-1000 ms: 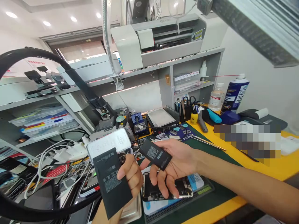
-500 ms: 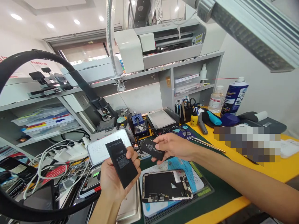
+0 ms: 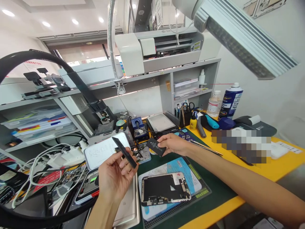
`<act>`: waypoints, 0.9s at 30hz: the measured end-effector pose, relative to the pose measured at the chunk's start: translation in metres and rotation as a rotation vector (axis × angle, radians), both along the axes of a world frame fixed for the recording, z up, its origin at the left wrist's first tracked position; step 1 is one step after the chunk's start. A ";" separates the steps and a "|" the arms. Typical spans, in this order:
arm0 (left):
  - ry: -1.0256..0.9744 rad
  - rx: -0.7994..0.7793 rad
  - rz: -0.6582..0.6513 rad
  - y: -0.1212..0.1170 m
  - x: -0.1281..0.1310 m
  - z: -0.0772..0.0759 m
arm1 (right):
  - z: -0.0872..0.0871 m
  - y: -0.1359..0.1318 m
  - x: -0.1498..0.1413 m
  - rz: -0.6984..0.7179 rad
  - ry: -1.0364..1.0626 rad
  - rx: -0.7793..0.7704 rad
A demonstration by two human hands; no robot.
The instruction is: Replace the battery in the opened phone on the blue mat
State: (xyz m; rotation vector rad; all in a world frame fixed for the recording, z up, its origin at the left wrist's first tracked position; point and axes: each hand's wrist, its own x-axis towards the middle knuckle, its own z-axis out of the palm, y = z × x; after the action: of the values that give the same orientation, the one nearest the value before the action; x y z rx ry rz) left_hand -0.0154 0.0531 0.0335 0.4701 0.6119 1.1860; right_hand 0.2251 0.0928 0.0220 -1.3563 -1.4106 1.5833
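My left hand [image 3: 118, 173] is closed around a black phone battery [image 3: 124, 152], which is turned nearly edge-on to me. To its right, my right hand [image 3: 170, 144] pinches a second, smaller black phone battery [image 3: 154, 147] by its right end, printed face up. Below both hands, a phone screen assembly [image 3: 166, 189] lies with its inner side up, showing a black backing and small flex parts. It rests on a blue and white card [image 3: 184, 167] over a dark mat [image 3: 208, 192]. Behind the right hand's battery lies an opened phone housing [image 3: 143, 154] with parts inside.
A white tray [image 3: 105, 148] and phone parts crowd the left, with white chargers and cables [image 3: 69, 156]. A black flexible arm [image 3: 81, 84] curves over that side. Tweezers [image 3: 207, 147], a yellow bottle [image 3: 193, 122] and a spray can [image 3: 230, 103] stand or lie to the right.
My left hand has tilted its battery from showing its printed face to nearly edge-on. The right hand still holds its battery, a little higher. The whole view has shifted slightly.
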 end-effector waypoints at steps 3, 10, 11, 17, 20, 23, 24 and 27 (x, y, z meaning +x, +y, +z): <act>0.020 0.002 0.029 0.001 0.000 0.000 | 0.000 0.003 0.003 -0.004 -0.050 0.021; 0.134 0.062 0.034 0.006 0.003 -0.004 | -0.001 0.005 0.004 0.011 -0.226 0.051; 0.164 0.068 0.028 0.007 0.004 -0.005 | -0.003 0.006 0.003 0.003 -0.270 0.058; 0.398 0.107 -0.004 0.002 0.013 -0.010 | -0.020 0.012 0.004 0.002 -0.539 0.137; 0.532 0.125 0.003 -0.002 0.017 -0.009 | -0.024 0.009 0.003 0.010 -0.632 0.232; 0.662 0.144 -0.008 -0.003 0.016 -0.008 | -0.026 0.007 0.000 0.015 -0.668 0.308; 0.703 0.153 -0.020 -0.003 0.015 -0.007 | -0.027 0.008 0.000 0.013 -0.664 0.320; 0.830 0.185 -0.030 -0.001 0.013 -0.007 | -0.030 0.009 0.004 0.002 -0.606 0.318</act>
State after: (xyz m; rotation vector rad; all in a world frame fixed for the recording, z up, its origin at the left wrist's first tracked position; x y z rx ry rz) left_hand -0.0021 0.0518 0.0262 1.1475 1.1985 0.9949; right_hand 0.2289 0.1021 -0.0083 -1.7027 -1.9114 0.9133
